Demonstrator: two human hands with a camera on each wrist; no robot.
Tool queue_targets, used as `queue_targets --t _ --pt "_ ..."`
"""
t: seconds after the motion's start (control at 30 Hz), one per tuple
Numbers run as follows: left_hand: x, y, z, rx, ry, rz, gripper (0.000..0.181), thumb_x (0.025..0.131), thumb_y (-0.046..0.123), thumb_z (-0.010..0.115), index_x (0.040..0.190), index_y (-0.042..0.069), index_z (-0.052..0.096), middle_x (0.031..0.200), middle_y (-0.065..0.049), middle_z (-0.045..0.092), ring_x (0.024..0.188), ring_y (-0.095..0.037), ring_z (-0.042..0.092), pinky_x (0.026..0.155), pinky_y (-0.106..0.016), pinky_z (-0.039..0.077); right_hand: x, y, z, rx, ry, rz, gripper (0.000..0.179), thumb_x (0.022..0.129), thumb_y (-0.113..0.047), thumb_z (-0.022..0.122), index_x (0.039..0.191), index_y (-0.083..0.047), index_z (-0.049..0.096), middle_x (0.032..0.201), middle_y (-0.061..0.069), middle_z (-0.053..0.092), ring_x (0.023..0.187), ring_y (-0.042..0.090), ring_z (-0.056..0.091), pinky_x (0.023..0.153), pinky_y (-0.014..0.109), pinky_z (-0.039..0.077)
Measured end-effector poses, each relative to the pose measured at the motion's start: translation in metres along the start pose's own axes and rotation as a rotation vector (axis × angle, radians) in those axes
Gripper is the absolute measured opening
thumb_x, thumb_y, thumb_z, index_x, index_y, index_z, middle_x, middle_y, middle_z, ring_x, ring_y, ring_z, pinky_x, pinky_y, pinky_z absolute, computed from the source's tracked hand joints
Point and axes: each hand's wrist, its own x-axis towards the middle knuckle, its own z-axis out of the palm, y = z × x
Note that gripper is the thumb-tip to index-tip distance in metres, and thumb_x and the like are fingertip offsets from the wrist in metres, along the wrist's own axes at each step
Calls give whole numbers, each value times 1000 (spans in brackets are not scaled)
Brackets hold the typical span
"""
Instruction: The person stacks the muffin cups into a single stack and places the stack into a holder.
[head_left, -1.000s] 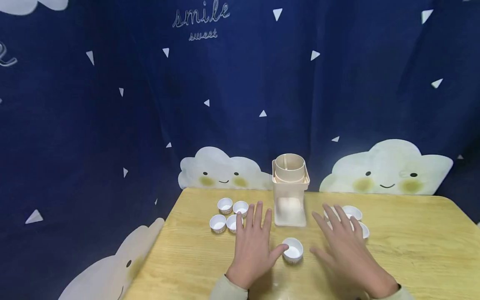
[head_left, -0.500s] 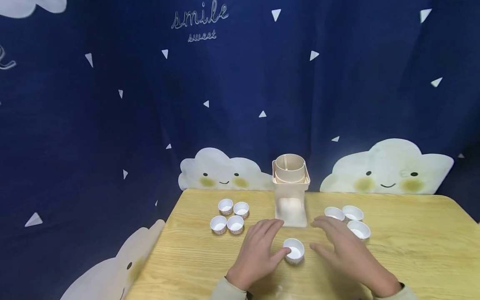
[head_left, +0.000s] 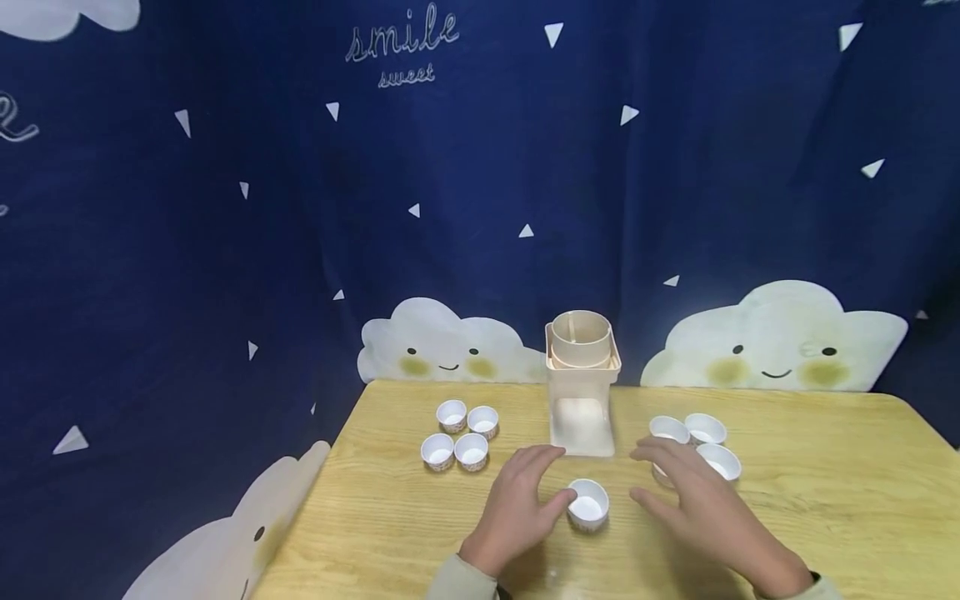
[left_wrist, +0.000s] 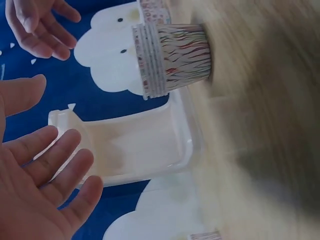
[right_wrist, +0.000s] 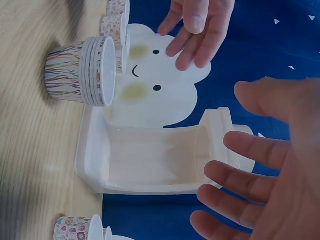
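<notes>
A stack of nested paper baking cups (head_left: 589, 505) stands upright on the table between my two hands. Coloured wavy stripes cover its side (left_wrist: 186, 59), and several rims show one over another (right_wrist: 92, 72). My left hand (head_left: 516, 510) is held at its left, fingers loosely bent and holding nothing. In the head view the left thumb tip overlaps the stack's rim. On the other side my right hand (head_left: 693, 504) hovers with bent, parted fingers and an empty palm, a gap between its thumb and the stack. It partly hides the paper cups behind it.
Behind the stack stands a beige plastic holder (head_left: 581, 382) with a round tube on top and an open front. Several paper cups (head_left: 472, 452) stand in a group at left. More cups (head_left: 705, 428) are grouped at right. A blue cloud-patterned curtain (head_left: 480, 167) hangs behind the table (head_left: 375, 517).
Both hands' fingers have gone from spread and straight to bent, uncovering the cups at left. The right hand has shifted slightly right. The cup stack and holder stay where they were.
</notes>
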Motion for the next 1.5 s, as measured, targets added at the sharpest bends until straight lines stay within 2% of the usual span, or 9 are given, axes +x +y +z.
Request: queue_targets --t 0.07,0.17,0.27,0.5,0.63,0.83,1.07,1.23,1.5 --pt "1 -1 3 -57 -62 -67 49 88 31 73 131 12 61 130 -2 66 120 -19 62 102 -36 50 -1 2 0 9 -3 -1 44 71 -18 85 112 -16 67 119 6 68 112 29 61 113 3 0" --pt "2 -4 10 -128 -147 -171 51 89 32 71 134 13 59 134 -3 64 123 -21 60 104 -39 49 -2 4 1 -5 -10 2 45 71 -19 85 112 -17 67 119 3 68 111 26 62 115 13 20" --pt "3 -7 17 -157 -201 -226 54 88 31 72 136 13 57 135 -4 63 120 -20 61 102 -38 50 -3 7 1 -14 -27 17 45 72 -20 85 113 -18 67 120 1 67 111 25 62 101 25 36" --pt "1 -10 27 -200 -296 -271 64 85 32 75 142 14 51 139 -1 59 125 -20 58 104 -37 49 -5 10 4 1 -59 36 43 75 -21 83 114 -17 66 121 3 67 113 26 62 93 31 42" --pt "-1 -11 32 -188 -326 -273 70 83 33 76 144 13 49 142 -2 57 132 -22 53 110 -39 44 -6 11 7 9 -63 33 42 76 -20 83 114 -16 66 120 3 67 112 26 62 93 28 42" --pt "-3 -13 39 -176 -335 -258 70 81 31 78 143 12 50 141 -3 58 125 -19 57 108 -36 45 -9 12 9 4 -59 24 43 74 -19 84 113 -15 67 120 2 68 108 22 63 89 31 48" --pt "-4 -15 43 -172 -376 -264 74 79 38 81 142 13 50 141 -2 57 132 -22 54 111 -39 43 -9 14 9 37 -66 35 41 76 -20 83 113 -17 66 120 4 68 116 30 61 101 15 34" --pt "-3 -14 46 -192 -389 -242 73 79 37 82 141 13 51 136 0 60 123 -14 57 104 -31 47 -9 15 10 40 -62 33 41 75 -18 83 112 -16 67 119 5 68 113 28 61 102 8 28" --pt "0 -15 51 -204 -389 -217 68 77 31 84 136 14 56 129 2 64 113 -8 59 94 -24 48 -9 17 8 23 -80 31 41 77 -21 82 114 -17 67 120 3 68 111 25 63 97 24 38"
